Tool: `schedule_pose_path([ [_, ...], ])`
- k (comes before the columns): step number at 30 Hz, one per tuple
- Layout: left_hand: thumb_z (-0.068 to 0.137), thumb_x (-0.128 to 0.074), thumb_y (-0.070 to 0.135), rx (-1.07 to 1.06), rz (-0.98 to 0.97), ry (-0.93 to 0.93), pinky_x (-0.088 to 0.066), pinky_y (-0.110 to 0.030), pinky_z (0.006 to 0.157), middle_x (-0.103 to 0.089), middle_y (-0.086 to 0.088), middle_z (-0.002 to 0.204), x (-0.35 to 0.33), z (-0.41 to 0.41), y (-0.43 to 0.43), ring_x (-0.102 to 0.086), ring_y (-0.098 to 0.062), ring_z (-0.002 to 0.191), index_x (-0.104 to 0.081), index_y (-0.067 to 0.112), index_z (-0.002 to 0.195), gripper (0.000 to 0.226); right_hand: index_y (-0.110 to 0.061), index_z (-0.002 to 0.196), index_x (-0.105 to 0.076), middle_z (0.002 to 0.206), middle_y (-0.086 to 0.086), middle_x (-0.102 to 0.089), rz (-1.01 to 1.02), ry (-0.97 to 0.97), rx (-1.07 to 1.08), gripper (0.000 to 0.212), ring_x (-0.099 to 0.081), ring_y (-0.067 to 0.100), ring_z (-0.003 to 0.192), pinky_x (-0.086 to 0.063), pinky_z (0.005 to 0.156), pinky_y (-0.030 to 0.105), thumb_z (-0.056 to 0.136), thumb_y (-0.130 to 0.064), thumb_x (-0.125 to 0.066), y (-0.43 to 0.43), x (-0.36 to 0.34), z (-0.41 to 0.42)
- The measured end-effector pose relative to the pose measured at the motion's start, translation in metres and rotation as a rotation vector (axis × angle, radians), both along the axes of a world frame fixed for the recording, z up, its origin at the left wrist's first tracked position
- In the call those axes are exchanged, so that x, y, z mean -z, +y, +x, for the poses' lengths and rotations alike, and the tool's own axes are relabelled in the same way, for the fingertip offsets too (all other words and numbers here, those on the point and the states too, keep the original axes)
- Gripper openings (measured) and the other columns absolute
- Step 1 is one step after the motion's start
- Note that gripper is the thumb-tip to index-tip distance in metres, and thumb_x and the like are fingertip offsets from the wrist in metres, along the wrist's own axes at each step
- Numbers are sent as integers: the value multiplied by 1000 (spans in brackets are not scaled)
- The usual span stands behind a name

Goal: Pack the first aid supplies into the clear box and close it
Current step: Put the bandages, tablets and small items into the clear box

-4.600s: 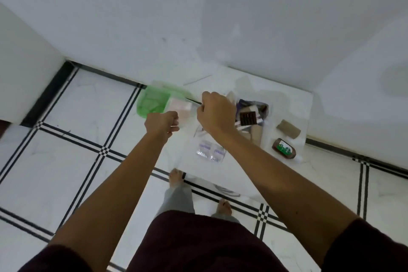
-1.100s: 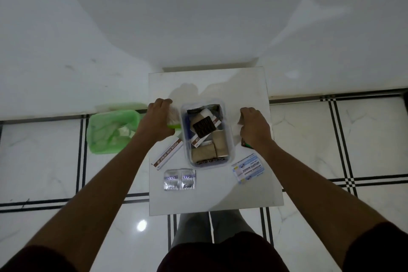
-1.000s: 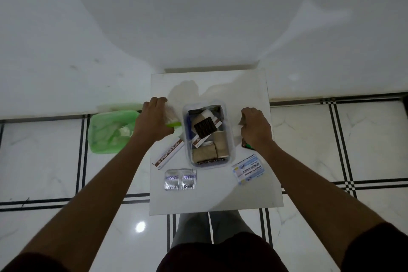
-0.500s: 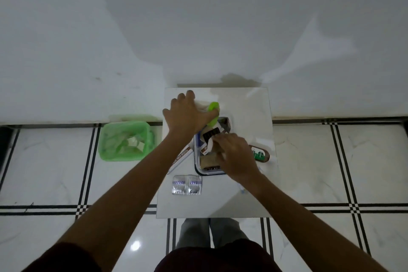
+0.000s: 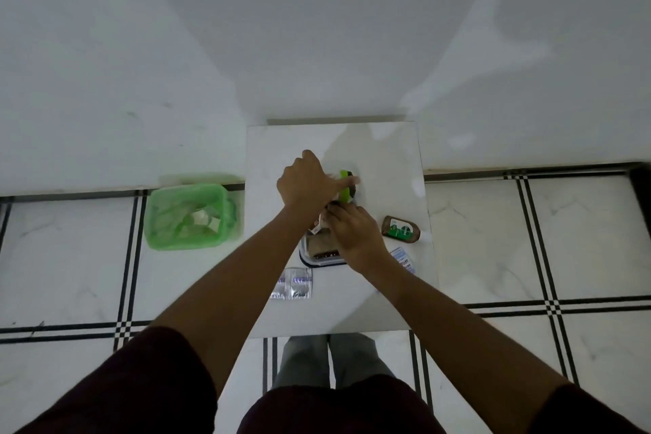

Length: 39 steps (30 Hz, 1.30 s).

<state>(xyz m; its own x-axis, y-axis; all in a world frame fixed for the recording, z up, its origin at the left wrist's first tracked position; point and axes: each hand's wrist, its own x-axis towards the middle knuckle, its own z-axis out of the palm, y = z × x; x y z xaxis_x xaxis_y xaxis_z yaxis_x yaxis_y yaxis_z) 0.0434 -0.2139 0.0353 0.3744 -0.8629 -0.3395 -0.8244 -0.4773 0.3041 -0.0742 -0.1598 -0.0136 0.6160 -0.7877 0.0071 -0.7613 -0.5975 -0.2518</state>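
Clear box (image 5: 318,250) at worktop (image 5: 380,148) centre, mostly under both hands. Left hand (image 5: 308,181) grips green-edged lid (image 5: 346,187) over far end; right hand (image 5: 354,234) presses, fingers curled, into contents. Half second earlier, hands sat slightly nearer. Brown bottle (image 5: 401,229) right, foil sachets (image 5: 293,283) near.

A plain white wall (image 5: 317,28) fills the frame from nine o'clock through twelve to three, dimly lit, with a paler streak of light slanting across it toward two o'clock. Below lies a glossy white marble floor (image 5: 70,264) crossed by black double lines that meet in small checkered squares. A dark skirting strip runs along the wall's foot. At centre stands a small white square table (image 5: 387,158), its far edge against the wall.
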Motion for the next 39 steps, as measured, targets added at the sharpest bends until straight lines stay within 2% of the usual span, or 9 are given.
schedule_pose_path([
  [9,69,-78,43,52,-80,299,-47,-28,67,-69,-10,92,18,33,1,-59,-18,77,-67,8,91,43,-3,103,-63,93,16,-67,117,64,51,71,-66,30,81,-54,45,29,38,4,-89,-4,-17,-8],
  [14,71,-79,33,74,-120,342,-43,-18,66,-73,-5,88,21,42,5,-60,-13,72,-72,13,98,34,0,103,-65,90,17,-66,90,106,-7,64,-66,33,83,-55,45,33,43,4,-87,-8,-10,3],
  [19,76,-76,29,104,-252,399,-43,-16,71,-72,-8,90,22,47,21,-56,-12,72,-71,10,102,32,1,104,-61,97,21,-64,108,-38,-18,49,-63,37,90,-59,48,36,59,3,-81,-4,-10,-1],
  [21,79,-73,27,78,-368,441,-42,-11,69,-70,-6,91,18,51,36,-57,-12,74,-69,12,102,28,2,100,-61,99,21,-64,74,-166,-12,23,-61,37,91,-60,59,40,78,-6,-64,-4,-16,-9],
  [24,83,-69,26,33,-484,421,-47,-20,65,-68,-3,94,16,64,75,-59,-13,79,-67,12,101,23,4,100,-63,101,20,-64,-17,-327,154,19,-59,33,95,-54,79,35,82,2,-58,-7,-26,-36],
  [26,83,-69,26,50,-462,389,-45,-21,61,-67,-2,97,20,74,108,-58,-15,81,-65,12,103,24,4,108,-61,108,19,-63,-1,-342,328,29,-56,30,103,-49,87,32,80,7,-57,-8,-25,-62],
  [29,79,-72,24,169,-285,338,-44,-25,72,-66,-7,100,39,84,158,-58,-20,87,-64,10,107,32,1,120,-55,122,18,-58,205,-192,472,40,-50,32,115,-48,92,39,80,5,-57,-5,-9,-95],
  [33,70,-80,30,397,-60,250,-50,-33,83,-66,-11,112,69,81,195,-60,-28,103,-62,9,112,50,-6,128,-48,131,12,-50,481,12,431,49,-45,28,119,-47,88,40,80,-6,-61,-4,16,-112],
  [39,59,-85,34,583,4,157,-53,-40,85,-65,-14,115,82,72,188,-61,-32,105,-60,7,116,68,-6,124,-50,126,14,-52,466,61,389,51,-45,31,116,-50,83,43,74,-1,-64,-11,33,-107],
])
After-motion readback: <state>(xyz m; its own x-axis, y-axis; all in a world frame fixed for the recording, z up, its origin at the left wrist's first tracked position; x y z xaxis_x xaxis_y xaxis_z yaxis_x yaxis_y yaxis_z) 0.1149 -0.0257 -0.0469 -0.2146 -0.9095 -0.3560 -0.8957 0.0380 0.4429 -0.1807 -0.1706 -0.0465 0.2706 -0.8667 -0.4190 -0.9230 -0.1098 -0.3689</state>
